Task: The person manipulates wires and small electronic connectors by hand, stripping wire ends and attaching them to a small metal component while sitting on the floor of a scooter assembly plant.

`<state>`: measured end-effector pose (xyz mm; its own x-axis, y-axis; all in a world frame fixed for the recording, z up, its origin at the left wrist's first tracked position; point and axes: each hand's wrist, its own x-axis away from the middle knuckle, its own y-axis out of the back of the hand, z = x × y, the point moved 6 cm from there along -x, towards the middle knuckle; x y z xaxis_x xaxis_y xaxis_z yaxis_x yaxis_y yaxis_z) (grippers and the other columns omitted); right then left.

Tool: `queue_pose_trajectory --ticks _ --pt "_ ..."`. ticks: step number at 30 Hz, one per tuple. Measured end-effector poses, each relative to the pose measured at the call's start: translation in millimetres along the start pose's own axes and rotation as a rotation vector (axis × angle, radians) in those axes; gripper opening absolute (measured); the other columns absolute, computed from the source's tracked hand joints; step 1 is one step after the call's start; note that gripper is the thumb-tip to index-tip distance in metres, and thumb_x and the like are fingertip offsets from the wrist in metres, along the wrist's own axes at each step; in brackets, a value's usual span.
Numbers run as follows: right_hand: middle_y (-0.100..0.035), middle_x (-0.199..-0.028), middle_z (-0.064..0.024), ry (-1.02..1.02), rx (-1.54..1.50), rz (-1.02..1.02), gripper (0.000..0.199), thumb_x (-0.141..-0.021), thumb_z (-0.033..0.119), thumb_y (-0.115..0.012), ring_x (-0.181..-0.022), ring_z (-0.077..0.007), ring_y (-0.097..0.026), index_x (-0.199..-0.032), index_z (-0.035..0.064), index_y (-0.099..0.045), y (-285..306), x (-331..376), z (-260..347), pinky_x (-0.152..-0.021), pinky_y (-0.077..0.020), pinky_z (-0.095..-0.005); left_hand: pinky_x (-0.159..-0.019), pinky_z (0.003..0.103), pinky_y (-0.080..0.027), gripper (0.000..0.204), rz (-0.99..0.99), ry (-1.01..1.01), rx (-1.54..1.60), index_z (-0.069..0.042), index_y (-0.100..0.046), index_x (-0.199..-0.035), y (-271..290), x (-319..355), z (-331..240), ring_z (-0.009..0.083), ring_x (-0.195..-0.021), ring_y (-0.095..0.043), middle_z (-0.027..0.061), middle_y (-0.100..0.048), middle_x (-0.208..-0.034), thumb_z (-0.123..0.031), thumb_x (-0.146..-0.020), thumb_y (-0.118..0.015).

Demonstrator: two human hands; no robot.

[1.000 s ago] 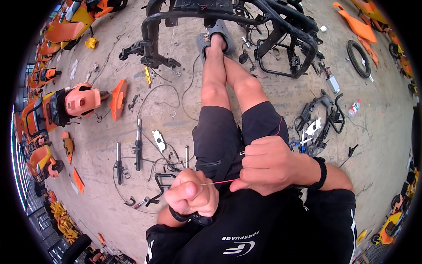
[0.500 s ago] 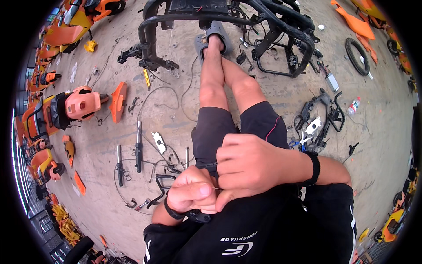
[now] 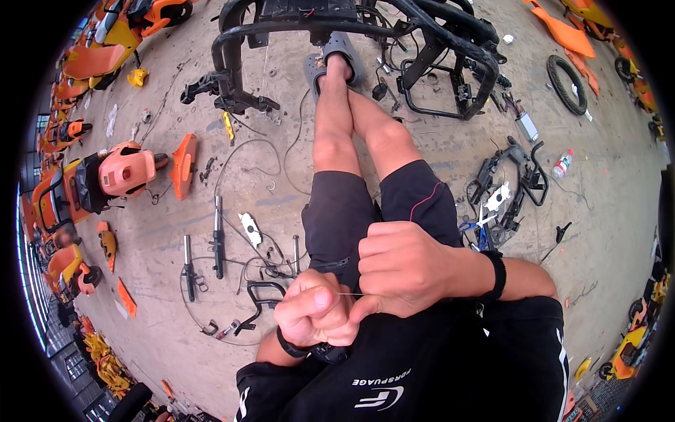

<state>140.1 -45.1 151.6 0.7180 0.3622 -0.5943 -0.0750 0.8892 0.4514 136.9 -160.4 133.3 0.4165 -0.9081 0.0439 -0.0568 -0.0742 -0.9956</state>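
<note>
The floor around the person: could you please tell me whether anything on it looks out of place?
A clear, red-capped bottle at right looks slightly out of place: a drink-type container beside loose black parts.

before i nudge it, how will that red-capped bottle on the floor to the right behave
The bottle may well roll, since it looks round and seems to lie on its side. Its see-through body looks like plastic, so it would probably give under a firm squeeze. How full, and so how heavy, I can't tell.
</note>
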Motion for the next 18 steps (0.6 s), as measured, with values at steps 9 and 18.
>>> queue_pose_trajectory --ticks 9,18 --pt "-0.034 -0.057 -0.0008 -0.017 0.05 -0.008 0.047 -0.073 0.036 -0.077 -0.055 -0.0186 -0.04 -0.056 0.0109 -0.042 5 10 1 -0.051 -0.0316 -0.0304 -0.033 0.027 -0.011 0.047 0.017 -0.122 -0.051 -0.011 -0.017 -0.058 -4 6 -19 0.0084 -0.035 -0.012 -0.0038 -0.017 -0.045 -0.012 -0.1 -0.039" --pt "-0.045 -0.058 -0.0016 -0.222 -0.129 0.023 0.031 -0.079 0.029 -0.077 -0.05 -0.0157 -0.043 -0.069 0.0052 -0.06 17 25 -11 -0.048 -0.0337 -0.0291 -0.038 0.027 -0.013 0.047 -0.002 0.038 -0.224 -0.01 -0.021 -0.057 3 -1 -25 0.0089 -0.04 -0.017 -0.0034 -0.019 -0.047 -0.01 -0.099 -0.04"
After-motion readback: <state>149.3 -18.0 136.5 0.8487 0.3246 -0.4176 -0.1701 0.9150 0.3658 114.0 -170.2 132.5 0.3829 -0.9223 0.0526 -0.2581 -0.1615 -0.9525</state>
